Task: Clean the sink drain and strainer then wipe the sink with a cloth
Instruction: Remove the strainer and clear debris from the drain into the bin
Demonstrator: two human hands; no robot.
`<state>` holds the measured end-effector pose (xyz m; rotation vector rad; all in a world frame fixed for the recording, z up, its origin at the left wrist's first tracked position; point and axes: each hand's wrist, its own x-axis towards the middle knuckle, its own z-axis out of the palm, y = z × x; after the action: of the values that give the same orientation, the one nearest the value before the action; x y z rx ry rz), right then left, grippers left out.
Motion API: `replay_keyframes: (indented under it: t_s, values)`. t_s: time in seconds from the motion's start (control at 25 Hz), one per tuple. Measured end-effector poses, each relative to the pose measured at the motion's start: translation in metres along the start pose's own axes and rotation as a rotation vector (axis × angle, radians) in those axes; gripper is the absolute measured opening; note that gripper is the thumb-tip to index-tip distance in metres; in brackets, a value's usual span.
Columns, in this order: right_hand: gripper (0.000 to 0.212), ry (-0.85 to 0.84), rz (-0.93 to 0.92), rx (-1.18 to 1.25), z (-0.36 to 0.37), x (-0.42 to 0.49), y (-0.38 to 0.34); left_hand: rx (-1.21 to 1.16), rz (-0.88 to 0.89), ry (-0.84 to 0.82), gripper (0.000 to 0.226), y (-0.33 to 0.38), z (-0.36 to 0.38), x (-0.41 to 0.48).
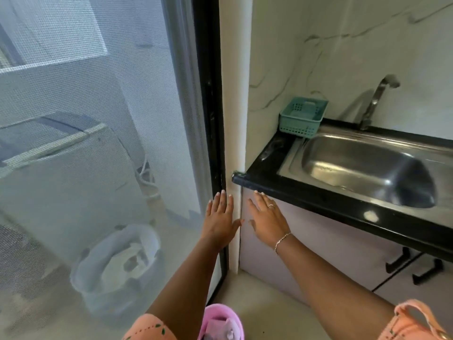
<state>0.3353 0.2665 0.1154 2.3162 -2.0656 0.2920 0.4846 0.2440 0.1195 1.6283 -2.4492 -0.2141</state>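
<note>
Both arms are stretched forward and slightly downward, side by side, with the backs of the hands turned up toward the camera. The left hand [220,218] is held flat, fingers straight and close together, thumb spread toward the other hand; nothing is held in it. It is seen in front of the black door frame [212,119] and the white post beside it. The right hand [267,218] is likewise spread flat with straight, slightly parted fingers and holds nothing; a ring [270,205] is worn on one finger and a bracelet [282,239] at the wrist. Its fingertips are placed just below the front edge of the black countertop [318,201], before the pale cabinet [313,244]; whether the cabinet is touched cannot be told.

The steel sink [291,160] is set in the countertop, to the right of the hands and above them, apart from both. A tap [377,99] is mounted behind it, and a teal basket [302,117] is placed at its rear left corner. A bucket [117,268] is seen behind the mesh screen [85,143].
</note>
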Motion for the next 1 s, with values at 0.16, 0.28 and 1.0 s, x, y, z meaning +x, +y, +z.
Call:
replay_keyframes:
  t_s: [0.16,0.28,1.0]
  values:
    - [0.059,0.048,0.082,0.015,-0.015,-0.005,0.034,0.040,0.081,-0.019,0.070,0.033,-0.001,0.020]
    - [0.058,0.070,0.133,0.005,-0.025,-0.007,0.068,0.059,0.147,-0.010,0.070,0.062,0.006,0.044]
    - [0.054,0.070,0.426,-0.002,-0.060,-0.010,0.334,0.116,0.380,-0.101,0.068,0.285,0.061,0.205]
